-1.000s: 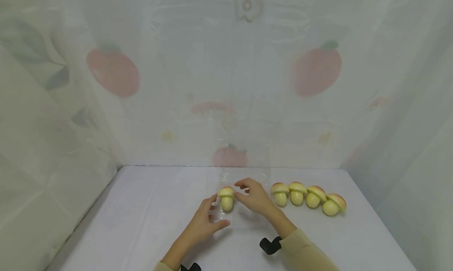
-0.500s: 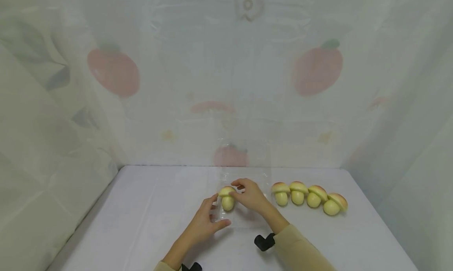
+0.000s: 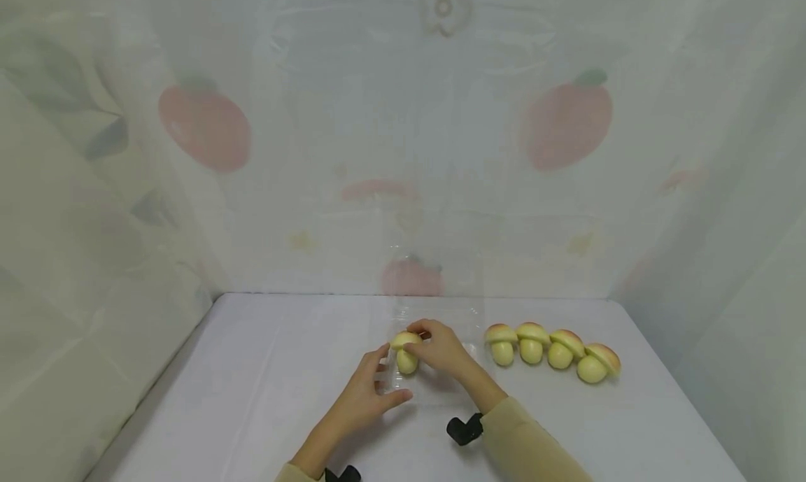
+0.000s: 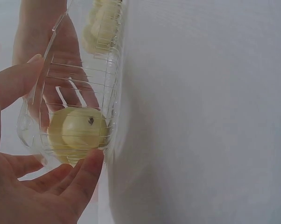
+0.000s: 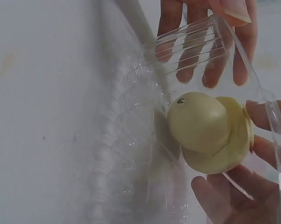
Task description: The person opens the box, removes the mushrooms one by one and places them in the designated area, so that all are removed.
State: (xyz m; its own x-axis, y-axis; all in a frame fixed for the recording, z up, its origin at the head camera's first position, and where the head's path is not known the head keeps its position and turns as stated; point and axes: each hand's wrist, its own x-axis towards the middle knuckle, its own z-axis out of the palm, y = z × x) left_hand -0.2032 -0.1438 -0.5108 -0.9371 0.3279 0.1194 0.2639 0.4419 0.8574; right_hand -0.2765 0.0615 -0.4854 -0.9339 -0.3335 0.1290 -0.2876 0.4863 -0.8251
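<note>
A yellow toy mushroom point(image 3: 406, 363) with a reddish cap stands in the left end of a clear plastic box point(image 5: 271, 135). My right hand point(image 3: 439, 349) pinches its cap, thumb in front and fingers behind. Below the mushroom in the right wrist view, fingers of my right hand point(image 5: 220, 200) show. My left hand point(image 3: 365, 391) holds the box's left end, its fingers along the outer side and its thumb at the front. Through the ribbed wall in the left wrist view, the mushroom's stem point(image 4: 82, 128) shows a small dark mark.
Several similar toy mushrooms point(image 3: 532, 345) stand in a row to the right of the box. A white cloth covers the table point(image 3: 252, 370). Behind it hangs a pale curtain point(image 3: 403, 139) printed with red fruit. Black wrist mounts point(image 3: 464, 429) stick out beneath the sleeves.
My right hand has moved slightly left, from beside the mushroom to round its cap. My left hand and the mushroom row stay nearly in place.
</note>
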